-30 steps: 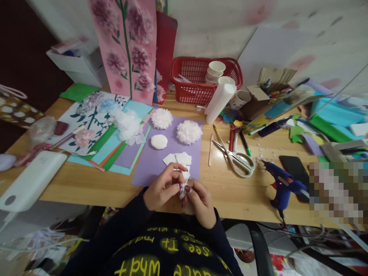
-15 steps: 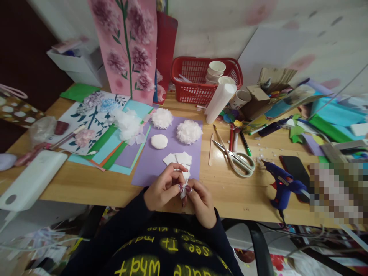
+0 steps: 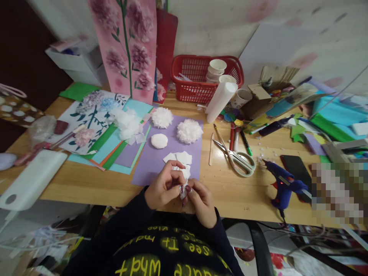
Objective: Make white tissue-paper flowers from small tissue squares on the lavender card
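My left hand (image 3: 166, 185) and my right hand (image 3: 202, 199) meet at the table's front edge, both pinching one small crumpled white paper piece (image 3: 184, 190) between thumbs and fingertips. Just beyond them, flat white paper pieces (image 3: 183, 157) lie on a purple sheet (image 3: 143, 170), partly hidden by my left fingers. Farther back on that sheet are a fluffy white paper flower (image 3: 189, 131), a second white flower (image 3: 161, 117) and a white rounded disc (image 3: 159, 141).
Scissors (image 3: 244, 164), a brush and pens lie to the right, then a blue glue gun (image 3: 280, 184) and a phone (image 3: 296, 172). A white paper roll (image 3: 221, 102) leans by a red basket (image 3: 192, 91). Coloured sheets (image 3: 115, 151) and a white power strip (image 3: 33, 180) are left.
My left index finger has shifted slightly away from me. Both hands still pinch the crumpled white paper, and the view has moved very slightly.
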`<state>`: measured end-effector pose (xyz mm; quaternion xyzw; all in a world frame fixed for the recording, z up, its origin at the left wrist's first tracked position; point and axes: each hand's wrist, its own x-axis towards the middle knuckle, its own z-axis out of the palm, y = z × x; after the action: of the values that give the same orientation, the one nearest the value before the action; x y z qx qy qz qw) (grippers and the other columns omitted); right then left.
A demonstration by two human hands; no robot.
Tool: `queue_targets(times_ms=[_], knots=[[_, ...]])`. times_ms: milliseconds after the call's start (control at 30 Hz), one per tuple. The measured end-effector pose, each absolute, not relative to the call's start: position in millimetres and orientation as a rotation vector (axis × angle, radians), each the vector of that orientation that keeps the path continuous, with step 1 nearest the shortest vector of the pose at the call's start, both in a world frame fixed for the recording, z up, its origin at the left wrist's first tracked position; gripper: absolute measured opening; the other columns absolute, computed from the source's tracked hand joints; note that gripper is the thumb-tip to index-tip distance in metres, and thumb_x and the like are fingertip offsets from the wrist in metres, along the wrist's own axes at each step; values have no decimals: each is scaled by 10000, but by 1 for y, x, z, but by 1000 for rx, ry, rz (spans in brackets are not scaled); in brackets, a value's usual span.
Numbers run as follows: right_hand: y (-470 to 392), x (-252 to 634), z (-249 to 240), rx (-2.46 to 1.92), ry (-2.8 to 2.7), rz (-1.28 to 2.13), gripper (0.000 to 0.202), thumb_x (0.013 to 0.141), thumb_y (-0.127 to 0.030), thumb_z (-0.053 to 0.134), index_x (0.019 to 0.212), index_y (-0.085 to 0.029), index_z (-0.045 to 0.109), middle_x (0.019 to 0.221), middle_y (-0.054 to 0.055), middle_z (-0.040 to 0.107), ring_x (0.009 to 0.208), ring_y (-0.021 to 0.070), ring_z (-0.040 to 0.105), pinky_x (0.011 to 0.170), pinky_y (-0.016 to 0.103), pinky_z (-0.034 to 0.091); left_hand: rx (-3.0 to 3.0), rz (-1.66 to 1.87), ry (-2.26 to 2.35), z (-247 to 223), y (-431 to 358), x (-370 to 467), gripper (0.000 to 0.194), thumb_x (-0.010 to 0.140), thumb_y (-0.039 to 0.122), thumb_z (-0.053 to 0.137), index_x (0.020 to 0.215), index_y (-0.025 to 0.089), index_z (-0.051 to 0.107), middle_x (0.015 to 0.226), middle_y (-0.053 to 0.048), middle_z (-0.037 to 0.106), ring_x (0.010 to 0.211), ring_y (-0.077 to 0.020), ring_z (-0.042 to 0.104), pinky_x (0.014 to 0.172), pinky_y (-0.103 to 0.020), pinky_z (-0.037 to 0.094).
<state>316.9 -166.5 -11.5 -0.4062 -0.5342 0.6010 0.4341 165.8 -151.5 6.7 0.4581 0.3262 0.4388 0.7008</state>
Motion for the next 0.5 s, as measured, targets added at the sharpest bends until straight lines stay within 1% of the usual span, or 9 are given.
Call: queue_targets(times_ms=[133,300,500], knots=[[-166,317,-12,-994,-1319,1509,314,919,-329,485,645,-183,531,531,-23,542,509,120,502,564,247,398,1020,986,717,6,-151,166,358,824,241,600,1055,201,330,682,63,490,543,-97,550,541,-221,410],[-167,318,-15,-971,-1284,1538,301,924,-302,481,654,-181,536,538,-24,544,504,112,497,554,239,396,1031,994,695,8,-150,167,341,836,245,586,1049,203,322,680,64,484,534,-94,548,536,-224,414],[-167,318,-15,-978,-1271,1545,305,921,-300,483,647,-177,538,526,-23,553,503,111,511,563,237,405,1044,989,688,6,-150,167,341,846,215,563,1071,203,307,684,68,473,534,-87,539,541,-224,416]])
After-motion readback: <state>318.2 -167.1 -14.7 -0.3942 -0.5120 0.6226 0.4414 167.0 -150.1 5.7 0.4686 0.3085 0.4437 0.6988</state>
